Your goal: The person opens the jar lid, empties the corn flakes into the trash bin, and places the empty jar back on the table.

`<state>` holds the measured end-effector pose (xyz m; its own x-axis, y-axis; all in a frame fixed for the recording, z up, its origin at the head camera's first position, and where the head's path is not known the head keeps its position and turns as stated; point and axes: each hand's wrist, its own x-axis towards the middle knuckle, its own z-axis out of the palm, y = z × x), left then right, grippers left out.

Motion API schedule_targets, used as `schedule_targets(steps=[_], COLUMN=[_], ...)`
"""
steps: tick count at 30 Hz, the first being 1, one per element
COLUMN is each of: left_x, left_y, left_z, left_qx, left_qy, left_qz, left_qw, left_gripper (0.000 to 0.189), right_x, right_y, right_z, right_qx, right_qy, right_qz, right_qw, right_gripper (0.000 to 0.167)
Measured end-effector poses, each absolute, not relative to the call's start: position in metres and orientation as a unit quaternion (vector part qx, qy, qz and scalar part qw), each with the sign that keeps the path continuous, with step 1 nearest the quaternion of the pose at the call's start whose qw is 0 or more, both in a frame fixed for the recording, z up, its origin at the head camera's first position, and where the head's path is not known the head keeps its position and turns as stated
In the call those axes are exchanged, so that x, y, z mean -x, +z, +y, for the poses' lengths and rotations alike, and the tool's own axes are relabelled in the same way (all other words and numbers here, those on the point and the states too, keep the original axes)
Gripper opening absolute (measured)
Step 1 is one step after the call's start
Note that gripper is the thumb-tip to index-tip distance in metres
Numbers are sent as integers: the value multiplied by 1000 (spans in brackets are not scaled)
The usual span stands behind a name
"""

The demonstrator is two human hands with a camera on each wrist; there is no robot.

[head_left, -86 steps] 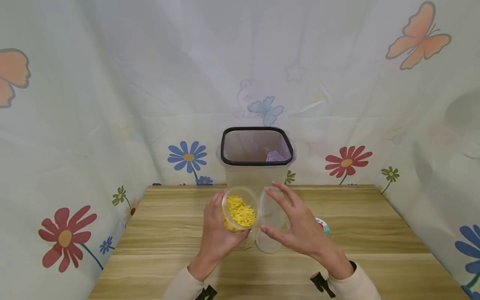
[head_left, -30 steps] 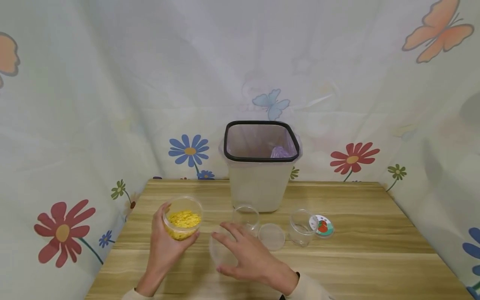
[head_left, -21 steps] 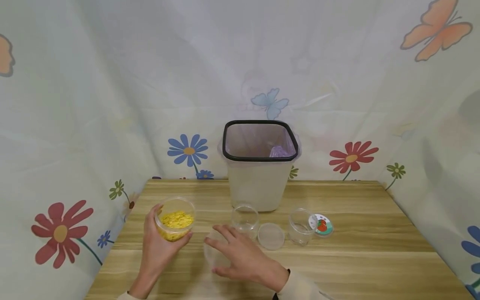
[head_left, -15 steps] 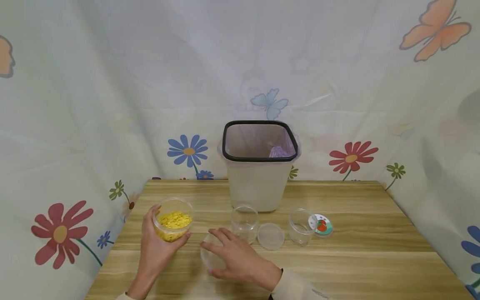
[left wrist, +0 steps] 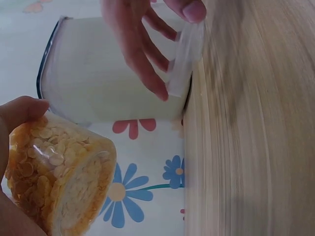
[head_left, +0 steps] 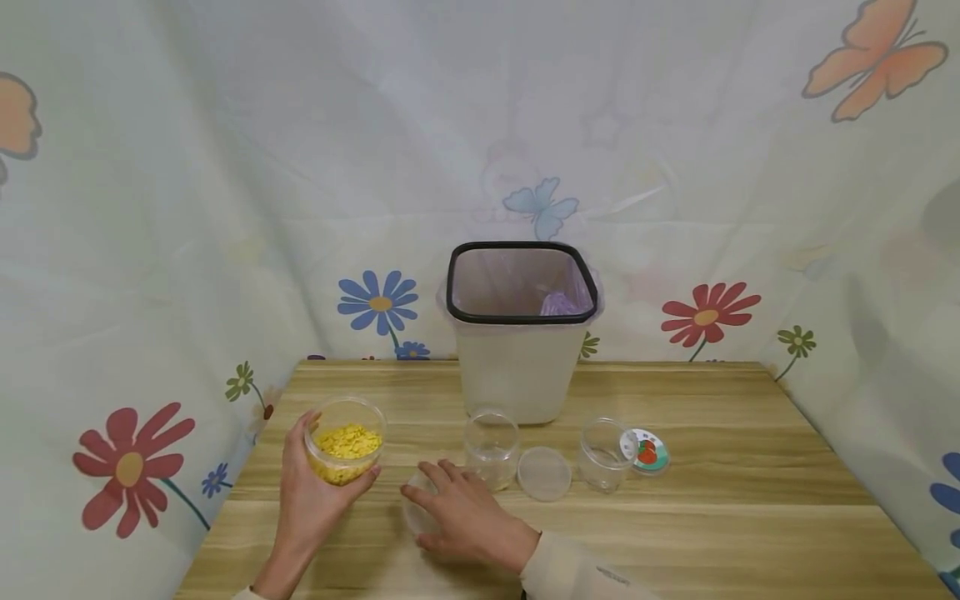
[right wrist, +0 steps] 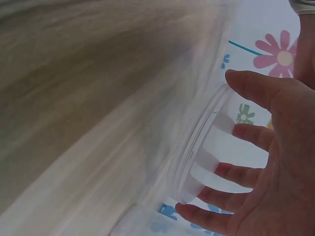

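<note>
My left hand (head_left: 307,500) grips a clear plastic jar (left wrist: 110,162) of yellow flakes (head_left: 348,442), uncovered and raised at the left of the table. In the left wrist view the jar is tilted, with the thumb over its side. To its right, my right hand (head_left: 472,517) holds a translucent round lid (right wrist: 199,147) by its edge, thumb on one side and spread fingers on the other. The lid is right at the table top, its flat face toward the wood. In the head view the hand covers part of the lid.
Beyond the right hand stand two clear cups (head_left: 491,446), (head_left: 600,458) with a small translucent lid (head_left: 544,474) between them. A round lid with a tomato picture (head_left: 649,452) lies at the right. A lined bin (head_left: 517,367) with a black rim stands behind on the wooden table (head_left: 720,542).
The jar and its lid, close together before the bin earlier, have parted. The jar has moved left; the lid has moved left and down to the table. Lately the right hand has shifted slightly.
</note>
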<state>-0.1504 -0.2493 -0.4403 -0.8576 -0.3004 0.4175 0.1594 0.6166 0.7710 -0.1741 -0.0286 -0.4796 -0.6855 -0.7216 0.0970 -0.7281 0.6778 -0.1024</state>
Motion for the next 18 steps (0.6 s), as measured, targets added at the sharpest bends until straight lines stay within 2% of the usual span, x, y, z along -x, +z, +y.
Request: schedule_targets(steps=[11, 18], left_x=[151, 151], left_y=[-439, -439], left_z=[-249, -249], left_qx=[-45, -45], left_qy=[-430, -427], left_qz=[-861, -863], left_qw=[268, 268], left_gripper=[115, 115], right_x=[180, 183], right_y=[-491, -496], right_z=[-38, -39], right_qx=[-375, -369], right_qy=[51, 51], right_qz=[-926, -928], right_qw=[-4, -4], right_gripper=[62, 56])
